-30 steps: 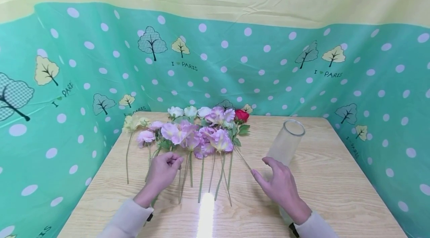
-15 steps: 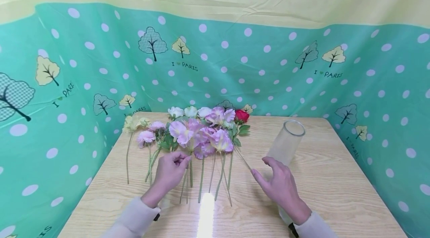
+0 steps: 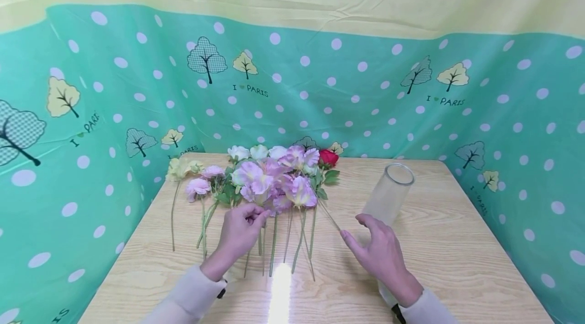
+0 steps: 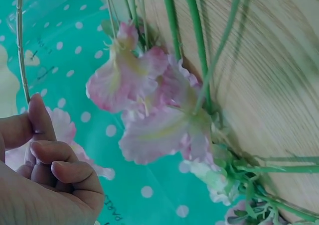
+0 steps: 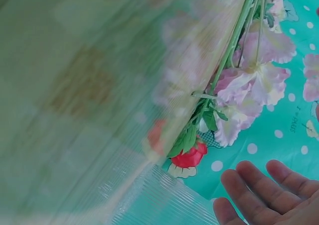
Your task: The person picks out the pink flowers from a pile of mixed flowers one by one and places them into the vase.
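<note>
My left hand (image 3: 244,227) pinches the thin stem of a pale purple artificial flower (image 3: 251,174) between thumb and forefinger. In the left wrist view the stem (image 4: 21,51) rises above the fingertips and the ruffled petals show behind the hand. Several more purple flowers (image 3: 301,192) lie just right of it, their stems toward me. My right hand (image 3: 381,250) is held with fingers spread in front of a clear vase (image 3: 388,194), hiding its lower part. The right wrist view shows the ribbed vase (image 5: 99,110) large and close, with those fingers (image 5: 259,185) extended and holding nothing.
White flowers (image 3: 239,152) and a red rose (image 3: 328,157) lie along the back of the wooden table (image 3: 457,263). Pink flowers (image 3: 198,187) and a pale yellow one (image 3: 178,169) are at the left. A green dotted cloth (image 3: 311,80) hangs around the table.
My left hand has moved right with the purple flower, whose bloom now overlaps the other purple ones. The right hand and the vase have stayed in place.
</note>
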Action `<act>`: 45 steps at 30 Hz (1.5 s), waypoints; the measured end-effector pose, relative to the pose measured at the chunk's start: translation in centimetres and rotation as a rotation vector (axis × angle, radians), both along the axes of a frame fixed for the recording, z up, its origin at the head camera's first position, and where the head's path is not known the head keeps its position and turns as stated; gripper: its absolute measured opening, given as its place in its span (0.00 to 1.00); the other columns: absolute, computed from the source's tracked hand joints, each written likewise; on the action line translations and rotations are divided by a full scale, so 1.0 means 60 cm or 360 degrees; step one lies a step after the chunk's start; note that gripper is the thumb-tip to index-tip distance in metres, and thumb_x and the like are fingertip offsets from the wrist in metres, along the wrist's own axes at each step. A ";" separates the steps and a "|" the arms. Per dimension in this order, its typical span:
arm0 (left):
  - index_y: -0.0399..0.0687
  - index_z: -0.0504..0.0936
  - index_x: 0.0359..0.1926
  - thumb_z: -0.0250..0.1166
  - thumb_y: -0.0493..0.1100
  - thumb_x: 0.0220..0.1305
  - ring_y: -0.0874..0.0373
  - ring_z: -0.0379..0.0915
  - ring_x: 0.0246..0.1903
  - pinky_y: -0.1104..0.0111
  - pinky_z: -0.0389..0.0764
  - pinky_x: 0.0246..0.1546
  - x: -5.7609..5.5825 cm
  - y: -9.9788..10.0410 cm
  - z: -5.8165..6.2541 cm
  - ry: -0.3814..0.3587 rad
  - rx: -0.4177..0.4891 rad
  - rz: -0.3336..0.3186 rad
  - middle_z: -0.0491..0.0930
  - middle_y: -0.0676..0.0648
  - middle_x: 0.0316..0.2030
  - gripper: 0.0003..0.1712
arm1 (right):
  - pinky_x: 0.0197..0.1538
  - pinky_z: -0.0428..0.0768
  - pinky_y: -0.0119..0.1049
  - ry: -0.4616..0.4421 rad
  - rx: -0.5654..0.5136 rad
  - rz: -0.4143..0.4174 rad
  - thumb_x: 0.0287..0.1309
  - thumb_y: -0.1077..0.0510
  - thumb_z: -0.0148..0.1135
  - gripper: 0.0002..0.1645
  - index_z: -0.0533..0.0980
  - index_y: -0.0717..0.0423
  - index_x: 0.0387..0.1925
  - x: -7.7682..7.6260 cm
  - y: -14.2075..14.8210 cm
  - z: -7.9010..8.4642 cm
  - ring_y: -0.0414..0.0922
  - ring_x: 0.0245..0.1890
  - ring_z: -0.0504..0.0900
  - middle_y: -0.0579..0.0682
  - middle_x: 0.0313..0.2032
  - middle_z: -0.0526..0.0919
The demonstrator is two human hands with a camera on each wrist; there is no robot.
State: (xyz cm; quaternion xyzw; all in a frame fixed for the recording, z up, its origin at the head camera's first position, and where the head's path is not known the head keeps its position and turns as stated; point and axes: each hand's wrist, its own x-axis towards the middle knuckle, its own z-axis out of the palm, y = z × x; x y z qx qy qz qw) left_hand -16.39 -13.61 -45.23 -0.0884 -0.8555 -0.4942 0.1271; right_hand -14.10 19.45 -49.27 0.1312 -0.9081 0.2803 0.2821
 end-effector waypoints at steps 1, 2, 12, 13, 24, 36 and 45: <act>0.43 0.87 0.32 0.72 0.36 0.64 0.62 0.73 0.20 0.71 0.76 0.23 0.000 0.002 0.001 -0.0010 0.0002 -0.0008 0.82 0.53 0.22 0.03 | 0.41 0.85 0.54 -0.0006 0.0000 0.0000 0.53 0.46 0.78 0.29 0.82 0.63 0.49 0.000 0.000 0.000 0.55 0.41 0.87 0.58 0.41 0.88; 0.43 0.87 0.32 0.72 0.36 0.64 0.61 0.73 0.21 0.71 0.76 0.24 0.000 0.005 0.002 -0.0018 0.0002 -0.0018 0.82 0.52 0.22 0.03 | 0.41 0.85 0.54 -0.0007 -0.0002 0.0000 0.53 0.47 0.78 0.29 0.82 0.63 0.49 0.000 -0.001 0.000 0.54 0.41 0.87 0.57 0.41 0.88; 0.44 0.87 0.29 0.73 0.33 0.61 0.64 0.72 0.19 0.72 0.76 0.22 -0.004 0.032 0.003 0.0129 0.0040 -0.0053 0.81 0.56 0.20 0.05 | 0.41 0.85 0.53 -0.0010 -0.0012 0.0011 0.53 0.46 0.78 0.29 0.82 0.62 0.48 0.001 -0.003 0.002 0.54 0.40 0.87 0.58 0.41 0.88; 0.44 0.87 0.29 0.73 0.33 0.61 0.64 0.72 0.19 0.72 0.75 0.22 -0.005 0.034 0.004 0.0131 0.0056 -0.0069 0.81 0.57 0.20 0.05 | 0.41 0.85 0.53 -0.0009 -0.0014 0.0010 0.53 0.46 0.78 0.29 0.82 0.62 0.48 0.000 -0.003 0.002 0.54 0.41 0.87 0.58 0.41 0.88; 0.46 0.85 0.26 0.73 0.33 0.61 0.65 0.71 0.20 0.72 0.75 0.22 -0.006 0.061 0.005 0.0147 0.0101 -0.0118 0.79 0.57 0.20 0.08 | 0.41 0.85 0.52 0.0006 -0.0032 0.0016 0.52 0.47 0.79 0.28 0.82 0.61 0.48 0.004 -0.009 0.004 0.54 0.41 0.87 0.57 0.41 0.88; 0.44 0.87 0.30 0.72 0.32 0.61 0.64 0.74 0.23 0.72 0.78 0.26 -0.008 0.093 0.006 0.0170 0.0137 -0.0181 0.81 0.57 0.23 0.05 | 0.41 0.85 0.51 0.0045 -0.0019 0.0041 0.51 0.48 0.79 0.28 0.82 0.62 0.47 0.006 -0.012 0.006 0.53 0.40 0.87 0.57 0.40 0.89; 0.47 0.88 0.31 0.72 0.35 0.63 0.65 0.75 0.24 0.71 0.80 0.28 -0.005 0.108 0.011 0.0121 0.0127 -0.0196 0.82 0.57 0.24 0.04 | 0.42 0.85 0.52 0.0059 -0.0023 0.0041 0.51 0.47 0.80 0.29 0.82 0.63 0.47 0.008 -0.016 0.011 0.53 0.40 0.87 0.56 0.41 0.89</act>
